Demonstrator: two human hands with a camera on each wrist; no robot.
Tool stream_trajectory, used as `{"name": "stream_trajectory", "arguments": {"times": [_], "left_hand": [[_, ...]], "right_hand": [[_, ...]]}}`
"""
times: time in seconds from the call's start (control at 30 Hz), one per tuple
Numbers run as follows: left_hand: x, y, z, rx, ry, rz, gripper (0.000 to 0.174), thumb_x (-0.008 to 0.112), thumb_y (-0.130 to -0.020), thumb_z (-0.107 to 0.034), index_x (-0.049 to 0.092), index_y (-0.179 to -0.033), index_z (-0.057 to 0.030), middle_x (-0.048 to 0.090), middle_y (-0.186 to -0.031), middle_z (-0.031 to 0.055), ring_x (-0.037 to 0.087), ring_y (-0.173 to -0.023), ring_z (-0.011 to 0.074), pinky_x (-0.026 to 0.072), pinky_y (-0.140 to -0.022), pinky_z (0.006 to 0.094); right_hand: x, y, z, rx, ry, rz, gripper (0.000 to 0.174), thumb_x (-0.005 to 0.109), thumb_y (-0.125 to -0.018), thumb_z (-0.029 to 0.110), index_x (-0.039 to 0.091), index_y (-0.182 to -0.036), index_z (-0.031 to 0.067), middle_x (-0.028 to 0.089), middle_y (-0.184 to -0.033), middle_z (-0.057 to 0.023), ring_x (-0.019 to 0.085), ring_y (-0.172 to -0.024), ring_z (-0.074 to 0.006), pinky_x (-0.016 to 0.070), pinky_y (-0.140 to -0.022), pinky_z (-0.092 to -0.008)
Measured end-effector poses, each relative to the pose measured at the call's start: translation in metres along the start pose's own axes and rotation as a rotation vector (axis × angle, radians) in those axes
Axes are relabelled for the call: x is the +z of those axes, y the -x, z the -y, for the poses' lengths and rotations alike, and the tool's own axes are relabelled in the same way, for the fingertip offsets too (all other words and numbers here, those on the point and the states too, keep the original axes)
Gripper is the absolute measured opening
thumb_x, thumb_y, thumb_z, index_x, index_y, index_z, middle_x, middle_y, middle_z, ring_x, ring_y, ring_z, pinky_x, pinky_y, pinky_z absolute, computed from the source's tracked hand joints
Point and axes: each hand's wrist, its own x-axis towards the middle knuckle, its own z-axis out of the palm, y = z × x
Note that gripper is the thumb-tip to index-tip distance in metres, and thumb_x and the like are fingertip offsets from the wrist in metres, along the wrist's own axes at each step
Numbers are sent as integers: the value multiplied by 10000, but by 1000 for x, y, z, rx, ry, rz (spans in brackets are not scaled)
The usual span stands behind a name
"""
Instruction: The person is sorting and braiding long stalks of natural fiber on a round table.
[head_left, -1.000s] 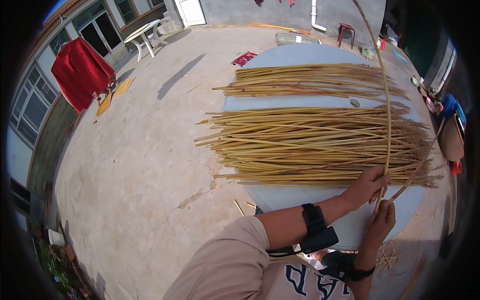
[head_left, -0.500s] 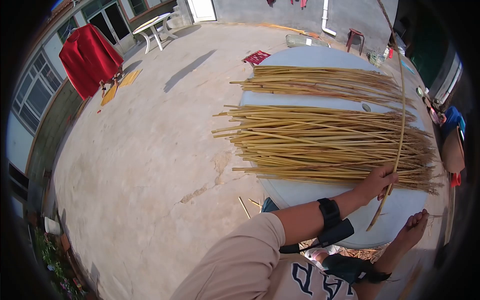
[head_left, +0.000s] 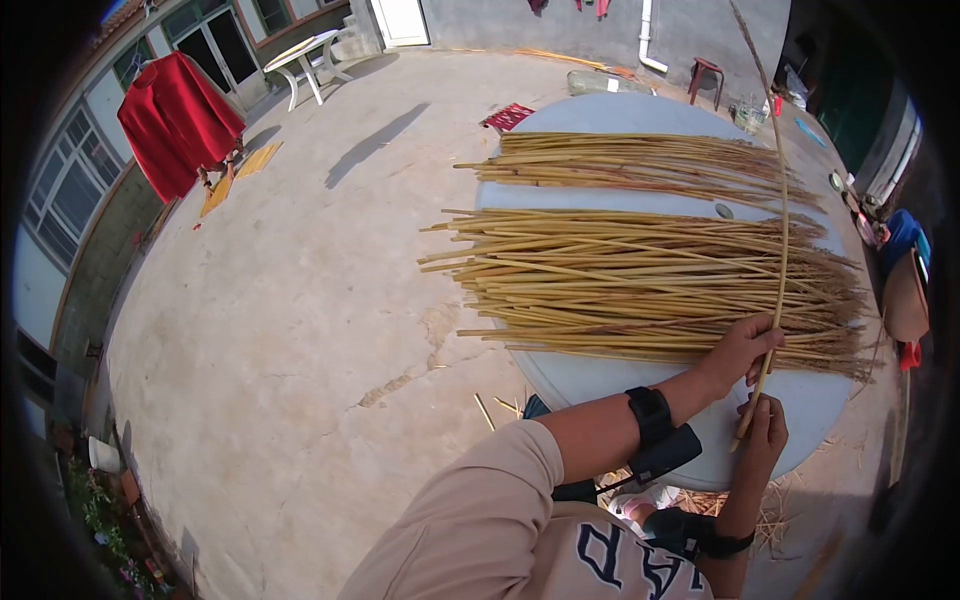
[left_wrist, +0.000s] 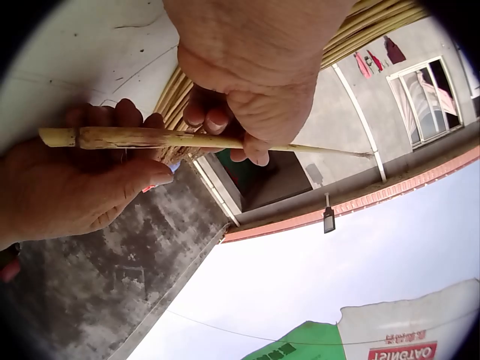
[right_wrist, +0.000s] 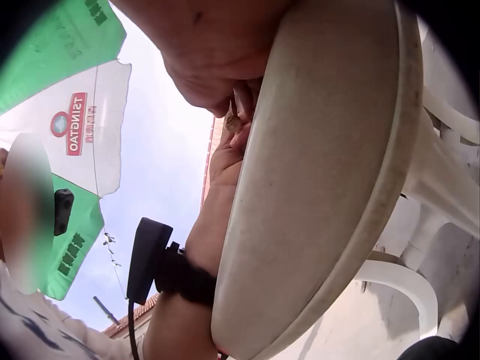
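Stalk (head_left: 784, 230), long & thin, was held over near side of rd. table (head_left: 640, 110). L hand (head_left: 744, 351) gripped lower pt., fingers curled round; R hand (head_left: 766, 425) closed about butt end just below. Lg. pile (head_left: 640, 280) lay beyond, sm. pile (head_left: 630, 165) farther.

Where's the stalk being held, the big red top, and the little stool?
Stalk (left_wrist: 176, 139): left wrist view, on its stem.
Red top (head_left: 178, 125): head view, on its cloth.
Stool (head_left: 708, 65): head view, on its seat.
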Motion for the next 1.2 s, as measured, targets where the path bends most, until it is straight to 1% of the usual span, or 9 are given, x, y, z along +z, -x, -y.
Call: {"name": "stream_trajectory", "arguments": {"times": [0.23,0.57,0.77,0.83,0.87,0.93,0.97,1.03,1.2], "left_hand": [[3,-3,1,-6,52,-48,192,450,-905,-220,488,-827,-49,499,-575,38,377,-354,60,307,-330,193],[3,-1,0,-13,67,-36,192,439,-912,-231,487,-845,-57,491,-569,34,369,-365,61,305,-341,192],[2,0,-2,-24,85,-11,186,434,-914,-234,480,-850,-65,489,-566,34,362,-367,59,303,-345,192],[3,2,-5,-25,88,-12,186,432,-915,-236,477,-849,-68,487,-563,33,364,-368,58,304,-345,191],[4,2,-6,-14,96,-8,180,437,-913,-231,475,-844,-69,485,-560,31,369,-370,56,308,-345,191],[5,2,-4,-4,109,-5,175,443,-912,-226,473,-839,-70,483,-557,29,374,-372,55,311,-344,191],[6,1,-2,-2,102,16,174,461,-904,-225,471,-830,-68,481,-550,26,377,-369,53,314,-342,191],[6,0,1,2,96,37,174,480,-896,-223,469,-821,-66,478,-543,23,380,-366,52,317,-339,192],[6,1,0,-1,13,22,213,537,-864,-242,458,-776,-65,466,-521,10,372,-329,51,304,-300,187]], "right_hand": [[-11,0,-10,-19,-286,11,133,500,-860,147,514,-825,19,507,-675,-26,461,-613,-71,359,-572,-193],[-19,-2,-24,22,-405,20,76,534,-844,93,507,-800,36,527,-702,-25,466,-594,-68,368,-579,-197],[-30,-8,-28,4,-546,-22,102,514,-872,140,496,-834,47,498,-692,-23,418,-567,-57,326,-450,-174],[-38,-14,-33,-40,-1017,16,178,491,-894,217,493,-853,44,488,-679,-26,412,-558,-51,306,-407,-167],[-41,-15,-35,-38,-1016,20,178,491,-894,217,493,-853,44,488,-679,-26,412,-558,-51,306,-407,-167],[-31,-14,-14,115,-1061,-189,247,463,-908,275,493,-847,37,463,-647,-11,403,-538,-41,304,-414,-157],[-21,-11,-8,116,-1059,-190,247,463,-908,275,493,-847,37,463,-647,-11,403,-538,-41,304,-414,-157],[-3,-4,3,58,-670,-260,261,440,-917,289,489,-856,41,433,-616,3,390,-508,-37,287,-409,-142],[-33,-7,-21,113,-578,-7,244,440,-918,281,491,-882,45,437,-612,15,371,-474,-36,294,-418,-144]]}}
